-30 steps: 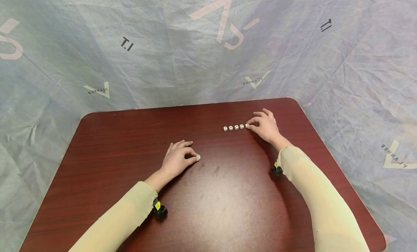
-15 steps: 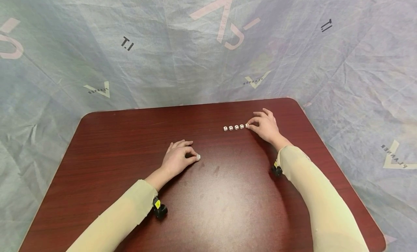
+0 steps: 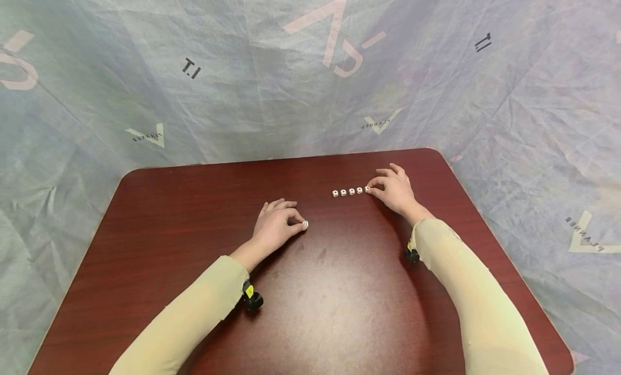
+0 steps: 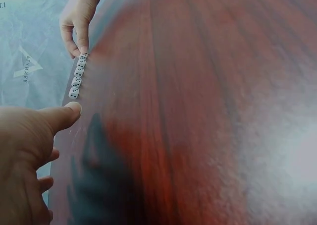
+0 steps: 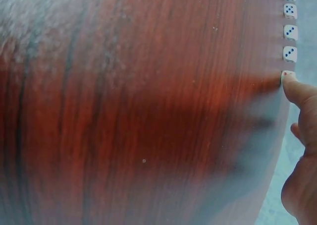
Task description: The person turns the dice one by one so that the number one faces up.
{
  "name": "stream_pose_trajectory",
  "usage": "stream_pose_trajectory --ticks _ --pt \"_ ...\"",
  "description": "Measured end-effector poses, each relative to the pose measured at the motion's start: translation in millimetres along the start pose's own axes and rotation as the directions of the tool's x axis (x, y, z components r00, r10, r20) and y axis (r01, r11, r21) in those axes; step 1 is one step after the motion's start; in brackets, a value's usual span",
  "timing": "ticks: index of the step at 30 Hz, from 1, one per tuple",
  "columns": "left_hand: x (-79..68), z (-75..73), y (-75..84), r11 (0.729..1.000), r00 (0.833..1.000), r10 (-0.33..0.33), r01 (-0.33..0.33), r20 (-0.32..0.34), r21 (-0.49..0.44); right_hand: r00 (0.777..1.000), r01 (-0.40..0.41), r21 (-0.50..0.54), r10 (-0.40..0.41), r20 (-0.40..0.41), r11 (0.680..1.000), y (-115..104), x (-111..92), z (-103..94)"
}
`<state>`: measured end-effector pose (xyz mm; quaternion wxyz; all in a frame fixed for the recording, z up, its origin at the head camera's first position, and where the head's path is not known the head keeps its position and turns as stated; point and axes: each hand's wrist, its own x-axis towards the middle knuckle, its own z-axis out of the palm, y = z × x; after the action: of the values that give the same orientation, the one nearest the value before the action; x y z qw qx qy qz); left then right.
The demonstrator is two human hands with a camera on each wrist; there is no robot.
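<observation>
Between thumb and forefinger my left hand (image 3: pixel 276 224) pinches a white die (image 3: pixel 305 224), its pipped side facing right in the head view. In the left wrist view the thumb hides that die. Farther back, several white dice (image 3: pixel 343 193) stand in a straight row with small gaps between them. My right hand (image 3: pixel 394 191) is at the row's right end, where its thumb and forefinger pinch the last die (image 5: pixel 287 76). Its other fingers are raised. Blue pips show on the neighbouring dice (image 5: pixel 290 53) in the right wrist view.
The dice rest on a dark red wood-grain table (image 3: pixel 194 213) with rounded corners. Grey printed cloth (image 3: pixel 262 84) hangs behind it and at the sides. A bright glare lies on the table's near middle. Each wrist carries a small black camera (image 3: pixel 252 299).
My left hand has moved forward and to the right with the die, closer to the row. The right hand stays on the end die, and the row looks unmoved.
</observation>
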<state>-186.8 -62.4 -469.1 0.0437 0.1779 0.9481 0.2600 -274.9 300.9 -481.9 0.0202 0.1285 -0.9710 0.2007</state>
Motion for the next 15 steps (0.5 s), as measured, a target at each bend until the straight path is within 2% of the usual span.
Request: stream_pose_trajectory --ticks 6,15 --pt "8.3 4.8 3.3 1.0 1.0 -0.017 0.017 0.014 0.011 1.0 -0.002 -0.013 0.002 -0.005 1.0 1.7 -0.3 2.3" --pt "10.2 7.1 0.5 0.999 0.999 -0.046 0.046 0.022 0.007 1.0 -0.006 -0.016 0.006 -0.005 1.0 -2.1 -0.7 1.2"
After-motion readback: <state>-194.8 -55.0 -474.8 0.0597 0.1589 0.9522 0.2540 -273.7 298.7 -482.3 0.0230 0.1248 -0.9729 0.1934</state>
